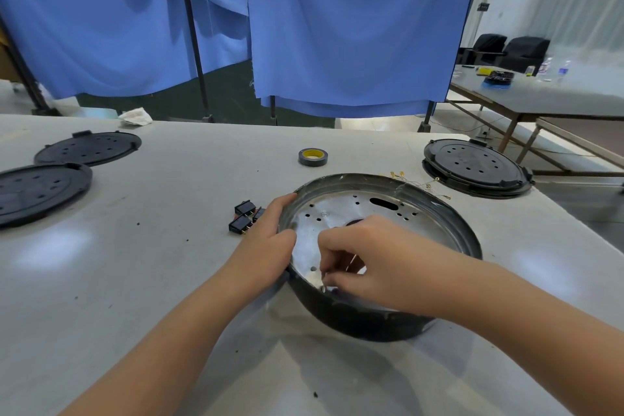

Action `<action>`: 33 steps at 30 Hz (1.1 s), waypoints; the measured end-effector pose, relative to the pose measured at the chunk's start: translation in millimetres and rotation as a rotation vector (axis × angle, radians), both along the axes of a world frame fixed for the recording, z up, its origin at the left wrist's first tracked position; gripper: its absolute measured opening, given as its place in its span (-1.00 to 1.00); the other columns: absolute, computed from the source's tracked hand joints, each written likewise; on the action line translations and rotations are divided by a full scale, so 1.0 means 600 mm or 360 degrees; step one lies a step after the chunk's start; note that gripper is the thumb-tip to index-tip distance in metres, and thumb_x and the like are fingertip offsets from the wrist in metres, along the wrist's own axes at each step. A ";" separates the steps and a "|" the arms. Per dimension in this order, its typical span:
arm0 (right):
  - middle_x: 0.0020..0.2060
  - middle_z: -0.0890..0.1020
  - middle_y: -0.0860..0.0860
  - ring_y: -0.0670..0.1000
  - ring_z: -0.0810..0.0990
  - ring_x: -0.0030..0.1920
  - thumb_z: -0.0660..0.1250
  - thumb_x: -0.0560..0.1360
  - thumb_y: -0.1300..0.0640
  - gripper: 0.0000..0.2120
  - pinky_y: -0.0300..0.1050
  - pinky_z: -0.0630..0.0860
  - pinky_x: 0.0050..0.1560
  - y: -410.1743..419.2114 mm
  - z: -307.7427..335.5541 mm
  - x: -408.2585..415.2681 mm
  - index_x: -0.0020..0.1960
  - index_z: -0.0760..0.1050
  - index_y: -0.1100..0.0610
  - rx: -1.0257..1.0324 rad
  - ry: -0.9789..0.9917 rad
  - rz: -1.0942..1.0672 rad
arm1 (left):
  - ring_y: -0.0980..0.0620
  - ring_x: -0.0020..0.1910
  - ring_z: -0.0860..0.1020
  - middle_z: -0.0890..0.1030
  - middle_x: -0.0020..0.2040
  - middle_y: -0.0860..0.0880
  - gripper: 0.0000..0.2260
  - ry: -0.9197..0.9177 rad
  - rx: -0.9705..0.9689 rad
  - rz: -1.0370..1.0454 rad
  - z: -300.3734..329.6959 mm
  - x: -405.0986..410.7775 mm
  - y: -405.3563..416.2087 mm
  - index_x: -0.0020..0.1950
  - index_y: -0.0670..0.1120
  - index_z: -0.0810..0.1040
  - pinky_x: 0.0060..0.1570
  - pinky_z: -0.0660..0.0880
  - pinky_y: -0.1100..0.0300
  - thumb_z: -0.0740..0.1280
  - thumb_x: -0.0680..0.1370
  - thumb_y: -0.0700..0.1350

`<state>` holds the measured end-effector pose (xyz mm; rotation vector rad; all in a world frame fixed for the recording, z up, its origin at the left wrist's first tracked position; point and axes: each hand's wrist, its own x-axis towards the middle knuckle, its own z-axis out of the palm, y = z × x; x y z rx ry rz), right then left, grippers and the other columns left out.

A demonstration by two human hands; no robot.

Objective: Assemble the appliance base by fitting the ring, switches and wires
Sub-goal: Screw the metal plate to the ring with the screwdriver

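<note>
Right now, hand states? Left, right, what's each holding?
Left hand: closed on the rim of the appliance base, steadying it.
Right hand: fingers pinched inside the base on something small and metallic; what it is cannot be told.

Our left hand (270,233) reaches in from seven o'clock, its fingers (287,200) curled in a grip. Our right hand (364,255) comes from four o'clock, fingertips (329,277) pinched together, pointing down.
</note>
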<state>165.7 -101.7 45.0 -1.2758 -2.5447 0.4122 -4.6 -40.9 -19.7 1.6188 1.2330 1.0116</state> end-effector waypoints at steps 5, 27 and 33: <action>-0.22 0.61 -0.15 -0.13 0.53 -0.18 0.34 0.48 0.10 -0.93 -0.09 0.53 -0.09 0.001 0.001 -0.004 -0.13 0.48 -0.05 0.0004 -0.0070 -0.0008 | 0.36 0.10 0.48 0.51 0.09 0.31 -0.41 0.0028 -0.0005 -0.0006 0.000 0.000 0.002 0.28 0.20 0.34 -0.05 0.43 0.40 0.12 0.26 -0.13; -0.16 0.64 -0.13 -0.11 0.57 -0.09 0.36 0.49 0.02 -0.95 -0.02 0.54 0.03 0.009 0.016 -0.010 -0.10 0.59 -0.03 -0.0200 -0.0312 -0.0061 | 0.11 0.25 0.46 0.52 0.20 0.14 -0.38 0.0021 -0.0020 0.0036 -0.008 0.006 -0.002 0.35 0.11 0.36 0.30 0.41 -0.01 0.09 0.28 -0.12; -0.12 0.61 -0.14 -0.09 0.57 -0.07 0.35 0.51 0.08 -0.96 -0.03 0.53 0.06 0.013 0.019 -0.015 -0.08 0.58 -0.04 -0.0228 -0.0325 -0.0049 | 0.14 0.20 0.49 0.54 0.15 0.19 -0.44 -0.0022 -0.0008 0.0025 -0.006 0.008 0.000 0.30 0.14 0.38 0.25 0.45 0.00 0.10 0.30 -0.13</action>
